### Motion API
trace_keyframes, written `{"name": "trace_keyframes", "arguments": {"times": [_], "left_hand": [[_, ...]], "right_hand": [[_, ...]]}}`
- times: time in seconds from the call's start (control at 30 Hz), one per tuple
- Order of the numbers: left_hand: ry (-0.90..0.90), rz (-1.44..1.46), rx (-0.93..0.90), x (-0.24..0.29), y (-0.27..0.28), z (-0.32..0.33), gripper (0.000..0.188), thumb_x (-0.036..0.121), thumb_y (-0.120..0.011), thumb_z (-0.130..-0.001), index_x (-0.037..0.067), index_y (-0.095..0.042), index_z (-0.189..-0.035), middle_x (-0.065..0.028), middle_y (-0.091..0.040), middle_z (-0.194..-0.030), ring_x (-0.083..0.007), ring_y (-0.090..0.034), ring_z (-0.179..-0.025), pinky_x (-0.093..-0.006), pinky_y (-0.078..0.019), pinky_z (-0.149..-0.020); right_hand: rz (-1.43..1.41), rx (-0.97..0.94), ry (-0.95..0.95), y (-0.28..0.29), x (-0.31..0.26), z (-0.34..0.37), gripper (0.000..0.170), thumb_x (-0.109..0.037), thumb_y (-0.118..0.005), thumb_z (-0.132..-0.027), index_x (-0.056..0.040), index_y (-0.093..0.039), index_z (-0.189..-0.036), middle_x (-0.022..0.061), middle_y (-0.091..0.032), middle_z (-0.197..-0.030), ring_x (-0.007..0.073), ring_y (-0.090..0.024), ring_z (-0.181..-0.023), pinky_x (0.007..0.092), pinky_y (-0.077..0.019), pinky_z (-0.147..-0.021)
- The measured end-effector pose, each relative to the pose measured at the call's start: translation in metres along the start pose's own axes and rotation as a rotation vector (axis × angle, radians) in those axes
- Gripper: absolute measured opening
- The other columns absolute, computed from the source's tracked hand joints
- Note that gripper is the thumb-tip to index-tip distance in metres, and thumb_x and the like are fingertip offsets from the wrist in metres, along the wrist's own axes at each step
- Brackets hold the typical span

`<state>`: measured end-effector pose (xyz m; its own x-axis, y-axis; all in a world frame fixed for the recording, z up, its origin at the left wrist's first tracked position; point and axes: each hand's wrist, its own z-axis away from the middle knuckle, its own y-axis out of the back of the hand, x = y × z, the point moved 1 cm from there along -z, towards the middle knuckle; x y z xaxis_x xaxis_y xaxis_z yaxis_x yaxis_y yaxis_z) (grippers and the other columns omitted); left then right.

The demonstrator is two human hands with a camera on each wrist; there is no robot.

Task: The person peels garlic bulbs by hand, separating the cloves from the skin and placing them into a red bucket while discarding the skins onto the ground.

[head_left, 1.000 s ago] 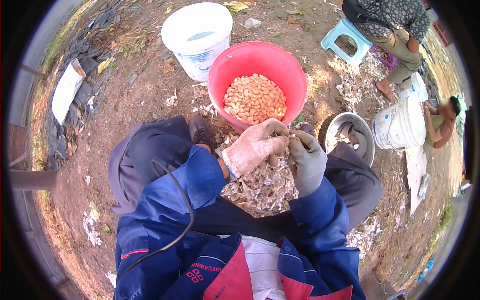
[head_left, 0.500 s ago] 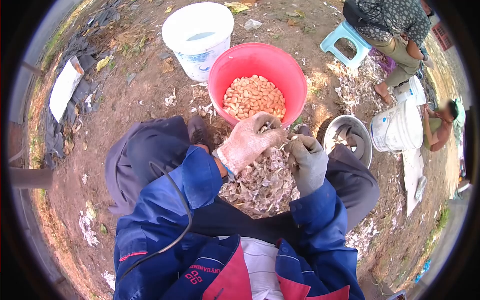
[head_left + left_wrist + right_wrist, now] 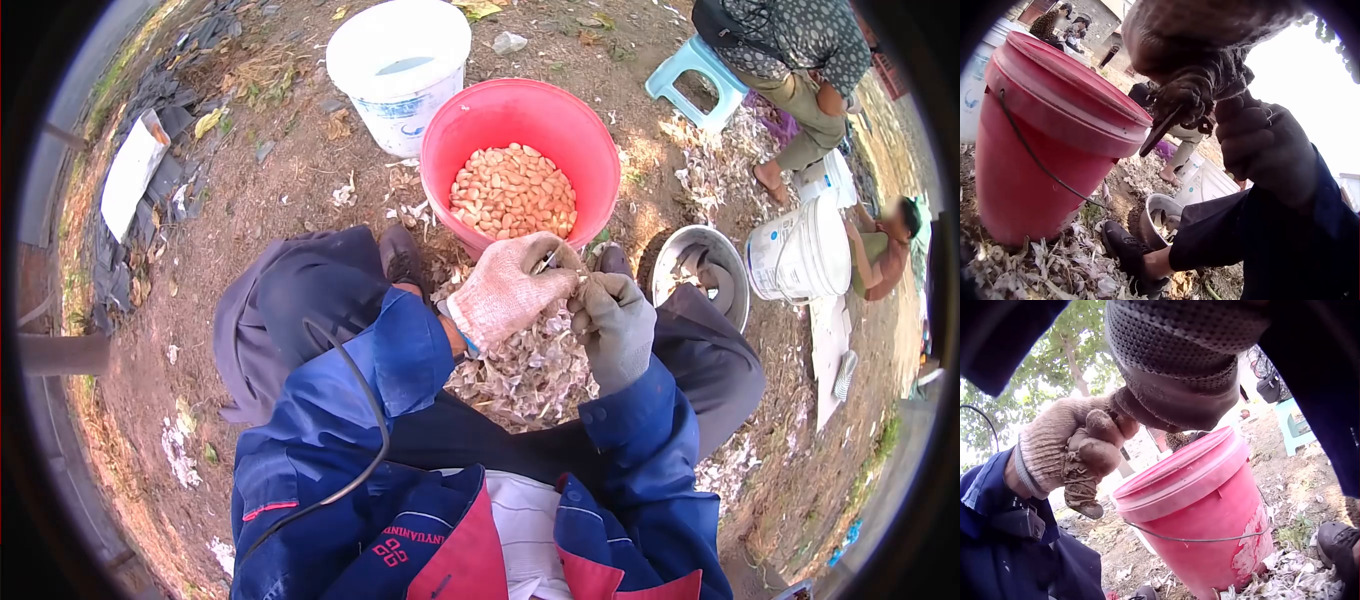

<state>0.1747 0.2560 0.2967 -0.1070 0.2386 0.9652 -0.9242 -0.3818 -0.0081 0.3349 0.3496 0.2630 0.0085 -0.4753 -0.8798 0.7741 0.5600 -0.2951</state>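
Observation:
My left hand [image 3: 510, 290], in a pale pinkish work glove, grips a small knife. Its dark blade [image 3: 1161, 130] sticks out below the curled fingers in the left wrist view. Against those fingertips, my right hand [image 3: 615, 325], in a grey-coated glove, pinches a small garlic clove, mostly hidden by the gloves. Just beyond both hands stands a red bucket [image 3: 595, 130], partly filled with peeled garlic cloves [image 3: 512, 190]. Below the hands, a heap of papery garlic skins [image 3: 525, 375] lies between the legs.
A white bucket [image 3: 405, 110] stands behind the red one. To the right are a metal bowl [image 3: 742, 290] holding husks and a dark curved object, and another white bucket [image 3: 800, 250]. A person sits by a light blue stool [image 3: 700, 80]; another person crouches at far right.
Both hands stay together over the heap of skins. My left fingers have shifted slightly, and a shiny bit of the knife now shows between them. The buckets have not moved.

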Motion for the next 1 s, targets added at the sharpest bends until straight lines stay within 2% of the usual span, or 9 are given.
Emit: {"name": "trace_keyframes", "arguments": {"times": [0.17, 0.33, 0.4, 0.63, 0.7, 0.8, 0.83, 0.93, 1.0], "left_hand": [[-0.050, -0.024, 0.009, -0.001, -0.001, 0.000, 0.017, 0.009, -0.069, -0.092, -0.001, -0.069, -0.106, -0.0043, -0.067, -0.085, -0.0088, -0.063, -0.073, -0.0284, -0.0521, -0.066], [-0.140, -0.164, 0.066, -0.016, -0.001, -0.005, 0.016, 0.012, -0.070, -0.093, 0.000, -0.070, -0.104, -0.0050, -0.068, -0.085, -0.0101, -0.065, -0.078, -0.0295, -0.0537, -0.072], [-0.308, -0.297, 0.149, -0.018, 0.000, -0.007, 0.022, 0.020, -0.072, -0.091, 0.002, -0.069, -0.103, -0.0125, -0.071, -0.083, -0.0244, -0.071, -0.079, -0.0382, -0.0555, -0.075], [-0.245, -0.187, -0.041, -0.001, 0.004, 0.002, 0.026, 0.024, -0.067, -0.097, 0.002, -0.068, -0.110, -0.0134, -0.070, -0.087, -0.0248, -0.070, -0.077, -0.0380, -0.0555, -0.074], [0.005, 0.088, -0.131, 0.007, 0.010, 0.006, 0.027, 0.019, -0.062, -0.103, 0.000, -0.066, -0.122, -0.0059, -0.067, -0.093, -0.0124, -0.065, -0.078, -0.0308, -0.0539, -0.072], [-0.163, -0.005, -0.074, -0.004, 0.008, 0.001, 0.029, 0.018, -0.060, -0.103, 0.001, -0.063, -0.126, -0.0052, -0.066, -0.090, -0.0104, -0.064, -0.074, -0.0298, -0.0529, -0.067], [-0.032, -0.004, -0.109, 0.004, 0.008, 0.005, 0.032, 0.023, -0.064, -0.100, 0.001, -0.061, -0.123, -0.0142, -0.069, -0.091, -0.0241, -0.070, -0.088, -0.0376, -0.0549, -0.081], [-0.185, -0.185, -0.084, -0.006, 0.006, 0.002, 0.031, 0.021, -0.064, -0.100, 0.001, -0.060, -0.123, -0.0160, -0.069, -0.094, -0.0253, -0.070, -0.090, -0.0386, -0.0546, -0.082], [-0.158, -0.164, -0.095, -0.008, 0.006, 0.002, 0.031, 0.020, -0.065, -0.099, 0.001, -0.060, -0.123, -0.0166, -0.069, -0.094, -0.0257, -0.070, -0.091, -0.0388, -0.0544, -0.083]], "right_hand": [[-0.088, -0.023, -0.070, -0.003, -0.003, 0.000, 0.026, -0.027, -0.068, -0.101, -0.0019, -0.066, -0.095, 0.0023, -0.064, -0.076, 0.0068, -0.051, -0.056, 0.0220, -0.0403, -0.052], [-0.028, 0.043, -0.063, -0.010, -0.003, 0.002, 0.030, -0.026, -0.065, -0.103, 0.0018, -0.071, -0.112, 0.0024, -0.066, -0.079, 0.0066, -0.055, -0.058, 0.0217, -0.0416, -0.052], [0.121, 0.018, -0.058, -0.005, -0.008, 0.003, 0.032, -0.026, -0.066, -0.103, 0.0019, -0.070, -0.118, 0.0017, -0.067, -0.080, 0.0063, -0.056, -0.059, 0.0215, -0.0415, -0.052], [0.313, 0.061, -0.009, -0.007, -0.013, 0.004, 0.035, -0.026, -0.069, -0.101, -0.0003, -0.070, -0.126, -0.0005, -0.066, -0.082, 0.0065, -0.056, -0.061, 0.0216, -0.0416, -0.053], [0.312, 0.074, 0.011, -0.008, -0.013, 0.004, 0.035, -0.026, -0.069, -0.102, -0.0003, -0.070, -0.126, -0.0003, -0.066, -0.083, 0.0066, -0.056, -0.061, 0.0218, -0.0419, -0.053], [0.302, 0.087, 0.026, -0.008, -0.011, 0.003, 0.035, -0.026, -0.068, -0.102, -0.0004, -0.070, -0.125, 0.0004, -0.067, -0.085, 0.0069, -0.057, -0.062, 0.0222, -0.0425, -0.053], [0.293, 0.095, 0.020, -0.007, -0.010, 0.002, 0.035, -0.026, -0.068, -0.103, -0.0005, -0.070, -0.125, 0.0009, -0.068, -0.086, 0.0070, -0.058, -0.063, 0.0224, -0.0428, -0.053], [0.286, 0.116, 0.047, -0.005, -0.006, 0.001, 0.035, -0.026, -0.069, -0.103, -0.0003, -0.070, -0.126, 0.0017, -0.068, -0.085, 0.0070, -0.058, -0.063, 0.0225, -0.0432, -0.054], [0.305, 0.120, 0.045, -0.006, -0.006, 0.003, 0.035, -0.026, -0.068, -0.104, -0.0002, -0.070, -0.127, 0.0015, -0.067, -0.084, 0.0070, -0.058, -0.063, 0.0224, -0.0433, -0.054]]}}
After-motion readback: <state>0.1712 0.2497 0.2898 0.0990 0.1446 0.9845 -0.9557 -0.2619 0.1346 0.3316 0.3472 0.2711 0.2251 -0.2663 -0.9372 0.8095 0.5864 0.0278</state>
